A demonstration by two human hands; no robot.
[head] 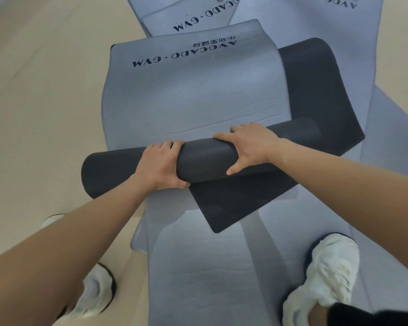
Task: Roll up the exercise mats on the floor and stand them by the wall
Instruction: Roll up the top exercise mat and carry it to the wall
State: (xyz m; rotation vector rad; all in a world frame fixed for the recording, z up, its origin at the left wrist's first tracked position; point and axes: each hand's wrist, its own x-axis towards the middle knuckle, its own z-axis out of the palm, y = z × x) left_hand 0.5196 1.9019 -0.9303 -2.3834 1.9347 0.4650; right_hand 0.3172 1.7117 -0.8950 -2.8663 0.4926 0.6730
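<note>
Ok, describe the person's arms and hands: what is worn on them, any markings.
Both forearms are bare as far as the frame shows: no sleeves in view. The left hand and right hand wear no gloves, and no ring, watch or bracelet shows on the fingers or wrists. No markings are visible.

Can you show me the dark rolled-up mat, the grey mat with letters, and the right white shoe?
dark rolled-up mat (pixel 207 158): head view, middle of the roll
grey mat with letters (pixel 193 95): head view, its plain grey surface
right white shoe (pixel 327 274): head view, its top
</note>
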